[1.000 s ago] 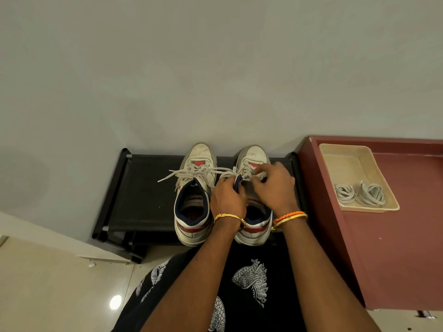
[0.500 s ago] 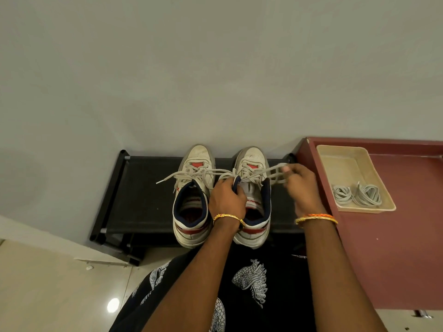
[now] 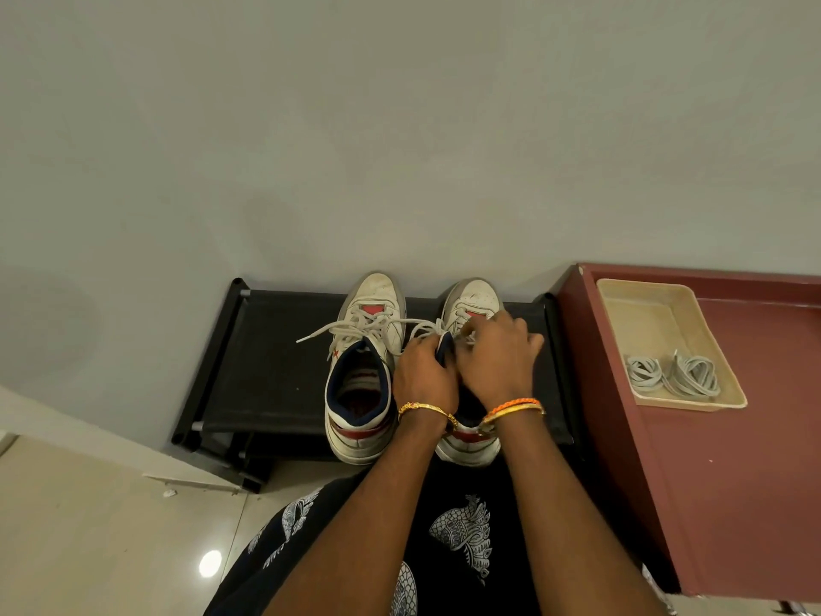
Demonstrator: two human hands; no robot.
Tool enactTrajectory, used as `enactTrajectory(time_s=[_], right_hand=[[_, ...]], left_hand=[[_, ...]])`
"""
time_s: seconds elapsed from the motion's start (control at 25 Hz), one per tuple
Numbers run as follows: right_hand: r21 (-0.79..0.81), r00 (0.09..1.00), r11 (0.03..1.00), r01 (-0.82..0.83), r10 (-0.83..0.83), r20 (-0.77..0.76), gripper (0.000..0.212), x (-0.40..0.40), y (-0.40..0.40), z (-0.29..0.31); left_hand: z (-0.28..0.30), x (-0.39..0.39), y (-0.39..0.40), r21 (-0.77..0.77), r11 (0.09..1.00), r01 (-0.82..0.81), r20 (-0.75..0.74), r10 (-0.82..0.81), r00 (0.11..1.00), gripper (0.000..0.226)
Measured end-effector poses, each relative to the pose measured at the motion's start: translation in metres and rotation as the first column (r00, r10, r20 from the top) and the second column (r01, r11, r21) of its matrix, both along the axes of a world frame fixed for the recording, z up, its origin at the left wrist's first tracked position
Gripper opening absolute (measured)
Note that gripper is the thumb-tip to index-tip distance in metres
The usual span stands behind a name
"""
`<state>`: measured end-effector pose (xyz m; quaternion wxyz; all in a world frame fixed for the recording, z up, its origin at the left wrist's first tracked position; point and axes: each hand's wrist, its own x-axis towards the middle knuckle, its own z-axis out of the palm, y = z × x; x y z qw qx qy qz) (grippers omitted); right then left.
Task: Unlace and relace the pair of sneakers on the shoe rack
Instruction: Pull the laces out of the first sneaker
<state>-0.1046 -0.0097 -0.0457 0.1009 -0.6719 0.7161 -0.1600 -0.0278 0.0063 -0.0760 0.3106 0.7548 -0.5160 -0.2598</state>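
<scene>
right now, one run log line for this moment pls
step: unlacing right sneaker | left hand: grips its tongue | right hand: at its laces | left sneaker: laces loose | rack: holds both

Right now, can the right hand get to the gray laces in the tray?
Probably yes. The right hand is busy at the right sneaker, but nothing stands between it and the gray laces, which lie uncovered in the open tray just to its right.

Both hands cover the middle of the right sneaker (image 3: 472, 300), hiding its opening and most of its laces. The right hand (image 3: 495, 355) hides its own fingertips, so what they pinch cannot be told. The cabinet (image 3: 733, 482) is cut off by the right edge. The rack's (image 3: 266, 371) lower shelf is mostly hidden under the top one.
</scene>
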Motion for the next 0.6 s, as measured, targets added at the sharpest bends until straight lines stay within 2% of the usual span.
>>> enactTrajectory(time_s=[0.04,0.12,0.2,0.28,0.4,0.52,0.6], right_hand=[[0.035,0.996,0.999,0.011,-0.008,-0.085,0.024,0.007,0.0,0.0],[0.083,0.987,0.995,0.062,-0.049,-0.152,0.026,0.012,0.0,0.004],[0.128,0.983,0.989,0.07,-0.046,-0.177,0.027,0.011,0.0,0.007],[0.178,0.992,0.983,0.045,-0.023,-0.128,0.026,0.004,0.001,0.011],[0.119,0.98,0.992,0.053,-0.075,0.185,0.014,-0.018,0.007,0.021],[-0.027,0.85,0.98,0.198,-0.158,0.502,0.008,-0.047,0.01,0.025],[-0.051,0.76,0.945,0.322,-0.225,0.61,0.005,-0.059,0.009,0.019]], left_hand=[[-0.001,0.001,-0.001,0.003,1.0,0.002,-0.02,-0.002,1.0,0.019],[-0.001,0.001,-0.001,0.014,1.0,0.018,-0.024,-0.017,1.0,0.015],[-0.002,0.002,-0.001,0.003,1.0,0.022,-0.012,-0.022,1.0,0.014],[-0.003,0.001,-0.001,-0.02,1.0,0.016,-0.008,-0.016,1.0,0.014],[-0.001,-0.002,0.0,-0.015,1.0,-0.002,0.017,0.003,1.0,0.016],[0.001,-0.002,-0.001,0.01,1.0,-0.02,0.031,0.02,0.999,0.015],[0.004,-0.002,-0.001,0.008,1.0,-0.004,0.021,0.004,1.0,0.013]])
